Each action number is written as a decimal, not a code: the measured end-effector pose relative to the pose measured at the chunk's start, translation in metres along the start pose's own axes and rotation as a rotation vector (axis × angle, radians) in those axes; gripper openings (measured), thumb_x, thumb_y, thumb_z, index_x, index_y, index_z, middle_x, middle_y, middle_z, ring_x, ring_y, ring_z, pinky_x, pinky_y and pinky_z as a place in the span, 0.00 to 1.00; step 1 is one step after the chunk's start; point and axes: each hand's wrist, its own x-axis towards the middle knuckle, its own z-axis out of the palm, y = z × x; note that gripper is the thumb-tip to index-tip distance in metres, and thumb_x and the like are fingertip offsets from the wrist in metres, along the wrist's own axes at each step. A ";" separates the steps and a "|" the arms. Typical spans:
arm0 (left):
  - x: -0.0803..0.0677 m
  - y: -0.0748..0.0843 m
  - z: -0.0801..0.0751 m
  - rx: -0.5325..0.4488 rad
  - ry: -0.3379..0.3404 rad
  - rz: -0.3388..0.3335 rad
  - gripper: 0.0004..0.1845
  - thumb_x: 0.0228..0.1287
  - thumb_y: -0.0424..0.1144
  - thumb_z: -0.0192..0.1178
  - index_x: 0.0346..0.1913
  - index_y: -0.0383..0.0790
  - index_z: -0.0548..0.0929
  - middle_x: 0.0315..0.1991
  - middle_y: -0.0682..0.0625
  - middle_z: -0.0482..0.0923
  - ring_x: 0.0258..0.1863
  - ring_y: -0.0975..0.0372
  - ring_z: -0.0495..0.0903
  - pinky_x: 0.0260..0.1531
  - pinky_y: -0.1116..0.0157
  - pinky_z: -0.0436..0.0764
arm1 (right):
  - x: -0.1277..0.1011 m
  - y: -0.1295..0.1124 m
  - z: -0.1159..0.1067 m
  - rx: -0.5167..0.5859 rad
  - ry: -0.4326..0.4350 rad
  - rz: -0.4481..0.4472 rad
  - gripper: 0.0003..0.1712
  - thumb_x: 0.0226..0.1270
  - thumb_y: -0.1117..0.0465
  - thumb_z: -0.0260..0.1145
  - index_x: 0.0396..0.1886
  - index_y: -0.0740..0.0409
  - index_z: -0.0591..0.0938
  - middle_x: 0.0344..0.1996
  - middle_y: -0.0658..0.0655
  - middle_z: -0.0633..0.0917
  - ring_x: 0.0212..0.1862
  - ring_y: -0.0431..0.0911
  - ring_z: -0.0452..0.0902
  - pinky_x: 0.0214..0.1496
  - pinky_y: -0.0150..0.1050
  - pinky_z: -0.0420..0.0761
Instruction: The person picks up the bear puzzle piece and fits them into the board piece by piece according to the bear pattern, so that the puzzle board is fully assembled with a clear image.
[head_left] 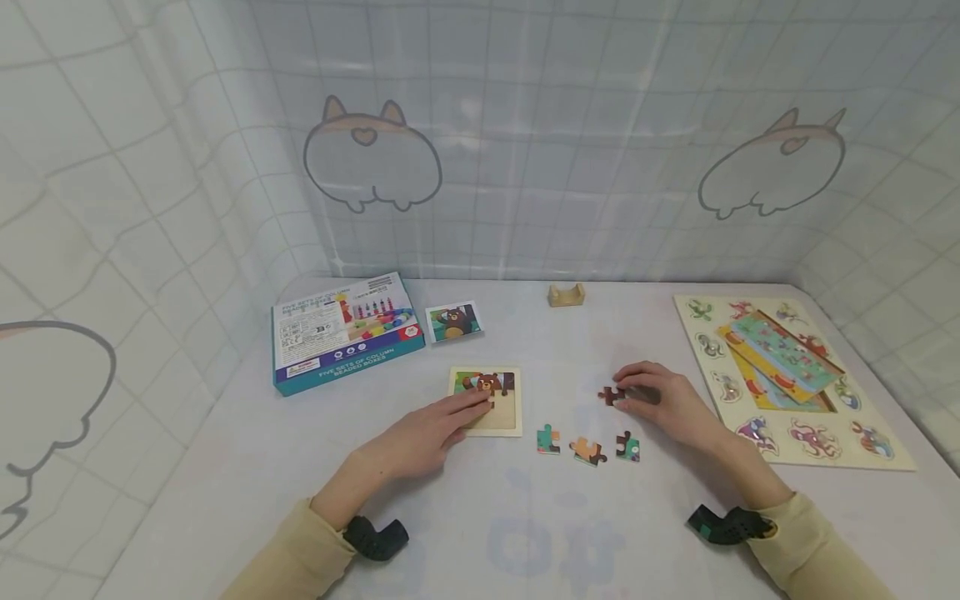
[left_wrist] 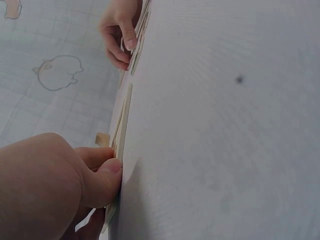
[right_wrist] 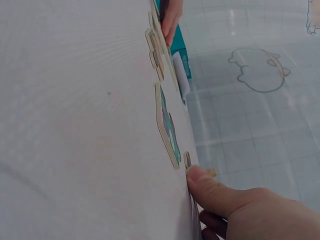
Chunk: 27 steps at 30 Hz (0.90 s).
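My left hand [head_left: 431,431] lay w/ straight fingers on the tray [head_left: 486,402]; right hand [head_left: 663,402] pinched a brown piece [head_left: 609,395]. Box [head_left: 345,332] read "FIVE SETS OF COLUMN BEADED BOXES".

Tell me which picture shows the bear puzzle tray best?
The head view: the bear puzzle tray lies flat, its picture showing, with the left hand on it. The left wrist view shows only its thin edge beside the thumb; the right wrist view shows no clear tray.

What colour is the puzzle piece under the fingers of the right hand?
Dark reddish brown; the puzzle piece shows best in the head view, at the tips of the right hand.
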 end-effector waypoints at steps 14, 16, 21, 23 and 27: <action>0.000 0.001 -0.001 -0.005 -0.004 -0.004 0.29 0.71 0.39 0.48 0.73 0.53 0.57 0.74 0.58 0.48 0.72 0.61 0.51 0.67 0.58 0.62 | 0.001 -0.002 0.001 -0.021 0.009 -0.025 0.12 0.54 0.61 0.72 0.40 0.54 0.84 0.45 0.49 0.81 0.52 0.46 0.75 0.55 0.21 0.67; 0.001 0.001 -0.001 -0.004 -0.007 -0.008 0.29 0.71 0.39 0.48 0.73 0.53 0.57 0.74 0.59 0.48 0.72 0.61 0.51 0.67 0.58 0.62 | 0.002 -0.004 0.002 -0.019 0.015 -0.031 0.12 0.55 0.62 0.72 0.40 0.55 0.84 0.44 0.49 0.81 0.51 0.46 0.76 0.55 0.23 0.68; 0.001 0.000 -0.001 -0.011 -0.016 -0.012 0.29 0.71 0.39 0.49 0.73 0.53 0.57 0.74 0.58 0.48 0.72 0.61 0.51 0.66 0.57 0.62 | 0.005 -0.010 0.006 -0.015 0.018 -0.044 0.13 0.55 0.61 0.72 0.41 0.55 0.84 0.43 0.50 0.82 0.50 0.45 0.76 0.56 0.24 0.69; 0.001 0.000 -0.001 -0.015 -0.020 -0.013 0.29 0.71 0.39 0.49 0.73 0.53 0.57 0.74 0.58 0.48 0.72 0.61 0.51 0.66 0.57 0.62 | 0.007 -0.013 0.009 -0.014 0.018 -0.057 0.13 0.56 0.61 0.71 0.41 0.56 0.83 0.43 0.50 0.82 0.49 0.44 0.76 0.55 0.25 0.70; 0.001 0.000 -0.001 -0.015 -0.017 -0.010 0.29 0.71 0.39 0.49 0.73 0.53 0.57 0.74 0.58 0.48 0.72 0.61 0.51 0.67 0.57 0.61 | 0.015 -0.021 0.016 -0.005 0.021 -0.069 0.12 0.57 0.60 0.70 0.42 0.56 0.83 0.44 0.50 0.81 0.50 0.43 0.76 0.55 0.31 0.72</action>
